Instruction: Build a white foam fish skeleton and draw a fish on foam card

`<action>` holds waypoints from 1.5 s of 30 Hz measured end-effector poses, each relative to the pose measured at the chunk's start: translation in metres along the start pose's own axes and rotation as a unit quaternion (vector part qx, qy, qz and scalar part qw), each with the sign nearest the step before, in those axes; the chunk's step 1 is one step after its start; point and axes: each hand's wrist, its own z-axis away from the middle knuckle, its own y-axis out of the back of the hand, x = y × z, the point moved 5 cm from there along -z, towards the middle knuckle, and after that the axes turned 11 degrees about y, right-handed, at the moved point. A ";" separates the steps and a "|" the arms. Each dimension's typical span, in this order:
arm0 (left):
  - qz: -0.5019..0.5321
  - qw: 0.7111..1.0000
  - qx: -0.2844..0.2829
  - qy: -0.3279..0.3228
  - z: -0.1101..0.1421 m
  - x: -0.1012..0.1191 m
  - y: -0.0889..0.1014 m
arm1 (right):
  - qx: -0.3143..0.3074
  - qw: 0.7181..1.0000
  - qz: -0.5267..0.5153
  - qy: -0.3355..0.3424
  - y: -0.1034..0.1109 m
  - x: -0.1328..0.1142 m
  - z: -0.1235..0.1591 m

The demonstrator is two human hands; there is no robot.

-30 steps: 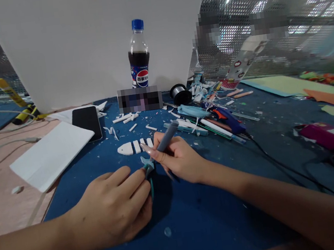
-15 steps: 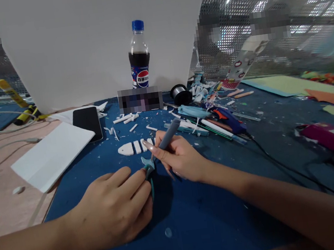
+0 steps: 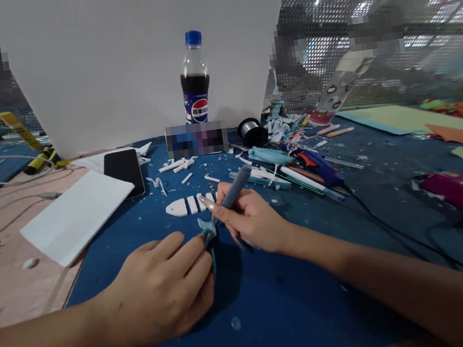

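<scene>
My left hand [image 3: 166, 281] is closed around a small light-blue, tail-shaped piece [image 3: 207, 229], pinching its lower end between thumb and fingers. A strip of green [image 3: 213, 260] shows beneath those fingers; what it belongs to is hidden. In my right hand [image 3: 254, 219] is a grey pen-shaped tool [image 3: 237, 186], gripped like a pencil. Its thin tip points down to the upper right edge of the light-blue piece and seems to touch it. Just beyond lies a white fish-shaped body cut into segments [image 3: 176, 208], partly covered by my right fingers.
A cola bottle [image 3: 197, 90] stands before a white board [image 3: 134, 55]. White scraps, a wire spool [image 3: 252, 132] and a blue glue gun [image 3: 320, 167] lie behind my right hand. At far right is a magenta glue gun [image 3: 459, 189]; to the left, white paper [image 3: 79, 216] overlaps a phone [image 3: 123, 170].
The whole view has shifted very slightly. Both hands keep nearly the same pose, with the tool's tip still at the light-blue piece.
</scene>
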 end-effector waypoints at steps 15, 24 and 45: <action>-0.020 1.000 0.005 0.004 0.000 -0.001 -0.001 | -0.005 1.000 -0.010 0.018 0.000 -0.002 -0.001; -0.016 1.000 -0.004 -0.001 0.002 -0.001 -0.002 | -0.006 1.000 -0.001 0.020 0.000 -0.002 0.000; -0.010 1.000 -0.003 -0.001 0.002 -0.001 -0.002 | -0.035 0.997 0.060 0.021 -0.002 -0.001 0.000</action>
